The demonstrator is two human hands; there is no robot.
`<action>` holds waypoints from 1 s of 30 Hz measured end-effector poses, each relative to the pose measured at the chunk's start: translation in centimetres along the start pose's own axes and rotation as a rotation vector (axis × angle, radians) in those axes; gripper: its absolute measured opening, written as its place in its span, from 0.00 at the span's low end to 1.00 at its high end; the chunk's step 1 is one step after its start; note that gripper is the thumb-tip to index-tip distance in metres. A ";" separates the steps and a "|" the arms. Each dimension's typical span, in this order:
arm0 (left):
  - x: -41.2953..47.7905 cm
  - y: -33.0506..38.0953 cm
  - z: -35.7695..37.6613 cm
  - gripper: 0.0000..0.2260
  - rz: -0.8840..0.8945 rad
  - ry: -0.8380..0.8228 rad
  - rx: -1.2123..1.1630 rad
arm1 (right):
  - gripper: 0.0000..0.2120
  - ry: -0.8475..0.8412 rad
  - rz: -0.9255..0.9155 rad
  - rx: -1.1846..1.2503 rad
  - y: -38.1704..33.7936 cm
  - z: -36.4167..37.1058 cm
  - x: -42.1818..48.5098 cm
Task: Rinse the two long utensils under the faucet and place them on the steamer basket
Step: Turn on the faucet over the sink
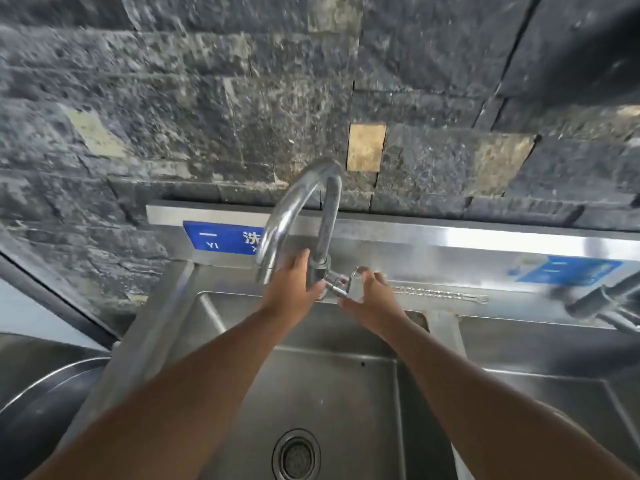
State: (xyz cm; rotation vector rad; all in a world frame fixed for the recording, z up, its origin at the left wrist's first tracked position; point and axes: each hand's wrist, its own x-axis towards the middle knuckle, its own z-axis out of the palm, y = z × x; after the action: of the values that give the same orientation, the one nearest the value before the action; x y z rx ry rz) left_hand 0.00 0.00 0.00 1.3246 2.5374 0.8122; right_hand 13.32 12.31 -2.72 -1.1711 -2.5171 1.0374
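The left hand (294,289) clasps the faucet (294,209) at its upright base, likely steadying it; the right hand (372,296) curls loosely on the lever (341,284), probably to start water; the sink (346,393) lies dry below; the two long utensils (440,293) rest on the back ledge, unobstructed; no steamer basket is identifiable.

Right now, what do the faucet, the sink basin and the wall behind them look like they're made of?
Faucet: polished metal, probably chrome or stainless; it shows bright mirror-like reflections.
Sink basin: brushed stainless steel by its look, dull grey sheen with folded seams.
Wall: rough dark stone-like tiles, mottled and matte, a few tan ones.
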 end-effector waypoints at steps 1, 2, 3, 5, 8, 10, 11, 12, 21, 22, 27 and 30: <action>0.7 0.0 0.6 0.32 -0.011 0.034 -0.060 | 0.35 0.004 0.013 0.039 -0.1 0.2 0.5; 1.2 0.0 0.8 0.31 -0.029 0.052 -0.115 | 0.34 -0.002 0.031 0.102 -0.3 0.3 0.9; 1.7 0.0 1.3 0.30 -0.046 0.057 -0.156 | 0.31 -0.022 0.049 0.171 -0.5 0.4 1.3; 2.7 0.2 1.9 0.26 -0.081 0.056 -0.231 | 0.24 -0.070 0.098 0.304 -0.6 0.7 2.0; 3.9 0.3 2.5 0.18 -0.130 0.086 -0.232 | 0.11 -0.098 0.123 0.393 -0.8 1.0 2.8; 4.3 0.3 2.9 0.16 -0.170 0.103 -0.210 | 0.06 -0.081 0.126 0.460 -1.0 1.5 3.2; 4.4 0.2 3.2 0.15 -0.171 0.115 -0.210 | 0.05 -0.070 0.131 0.486 -1.0 1.7 3.3; 4.4 0.1 3.4 0.15 -0.170 0.124 -0.210 | 0.06 -0.058 0.136 0.509 -1.1 1.8 3.3; 4.6 -0.2 3.5 0.15 -0.126 0.158 -0.132 | 0.06 -0.037 0.059 0.496 -0.5 2.3 3.1; 4.6 -0.3 3.5 0.15 -0.120 0.159 -0.130 | 0.08 -0.031 0.052 0.491 -0.5 2.2 3.0; 4.7 -0.2 3.6 0.15 -0.125 0.157 -0.135 | 0.07 -0.045 0.044 0.531 -0.1 2.4 3.0; 4.6 -0.2 3.6 0.15 -0.125 0.151 -0.147 | 0.12 -0.053 0.063 0.578 0.1 2.6 3.0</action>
State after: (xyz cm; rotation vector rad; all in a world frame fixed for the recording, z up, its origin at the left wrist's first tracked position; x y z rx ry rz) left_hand -1.48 4.97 -2.65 1.0869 2.5832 1.0861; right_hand 10.24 13.13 -5.06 -1.0513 -1.9974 1.6759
